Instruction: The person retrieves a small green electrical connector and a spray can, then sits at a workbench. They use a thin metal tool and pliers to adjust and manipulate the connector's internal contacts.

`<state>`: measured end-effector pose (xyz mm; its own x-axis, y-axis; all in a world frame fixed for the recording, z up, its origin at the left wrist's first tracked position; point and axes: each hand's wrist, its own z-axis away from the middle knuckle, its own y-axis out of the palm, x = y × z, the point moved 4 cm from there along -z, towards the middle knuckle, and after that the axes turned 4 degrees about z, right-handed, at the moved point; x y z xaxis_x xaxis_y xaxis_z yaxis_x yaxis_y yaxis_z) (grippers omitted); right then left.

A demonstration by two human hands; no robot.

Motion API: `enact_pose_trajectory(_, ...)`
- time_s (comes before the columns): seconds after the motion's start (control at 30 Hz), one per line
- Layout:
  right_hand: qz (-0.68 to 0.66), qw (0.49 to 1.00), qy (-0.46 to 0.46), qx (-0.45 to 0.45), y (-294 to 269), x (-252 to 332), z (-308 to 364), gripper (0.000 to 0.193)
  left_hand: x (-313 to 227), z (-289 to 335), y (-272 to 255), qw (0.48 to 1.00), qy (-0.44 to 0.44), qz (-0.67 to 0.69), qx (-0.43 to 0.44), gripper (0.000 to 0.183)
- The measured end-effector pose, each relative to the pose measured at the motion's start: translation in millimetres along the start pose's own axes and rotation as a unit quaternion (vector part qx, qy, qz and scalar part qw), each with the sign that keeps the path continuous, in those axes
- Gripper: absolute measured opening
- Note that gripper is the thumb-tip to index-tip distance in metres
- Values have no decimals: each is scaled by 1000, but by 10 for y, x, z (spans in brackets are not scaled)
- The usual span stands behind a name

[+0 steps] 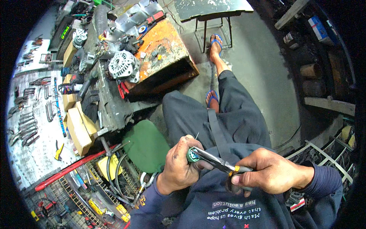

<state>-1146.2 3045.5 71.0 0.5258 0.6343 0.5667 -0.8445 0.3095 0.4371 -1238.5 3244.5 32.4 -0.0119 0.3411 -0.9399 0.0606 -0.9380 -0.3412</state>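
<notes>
Above my lap, my left hand (178,166) closes around a small round green part (193,154). Only its patterned end shows between my fingers; the rest is hidden in the hand. A thin wire pokes up beside the thumb. My right hand (271,172) grips a pair of long-nose pliers (213,159) by the handles, which have yellow and dark areas near the joint. The jaws point left, and their tips reach the end of the green part. Whether the tips pinch anything I cannot tell.
An alternator (124,65) sits at the edge of a cluttered bench beside a worn orange cabinet (167,51). A green stool seat (145,145) is left of my knees. Hand tools hang on a pale board (40,110); a red bar (76,168) runs below. Metal racks (328,156) stand at right.
</notes>
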Motion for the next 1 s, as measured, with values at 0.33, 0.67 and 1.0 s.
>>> enact_pose_trajectory(0.33, 431, 855, -204, -205, -112, 354, 303, 22, 99, -5, 13, 982, 10, 183, -43, 50)
enact_pose_trajectory(0.67, 630, 668, -247, -308, -10, 442, 376, 26, 3, -43, 20, 982, 46, 176, -48, 57)
enact_pose_trajectory(1.0, 674, 601, -277, -329, 3, 545, 405, 24, 0, -21, -4, 978, 33, 207, -4, 55)
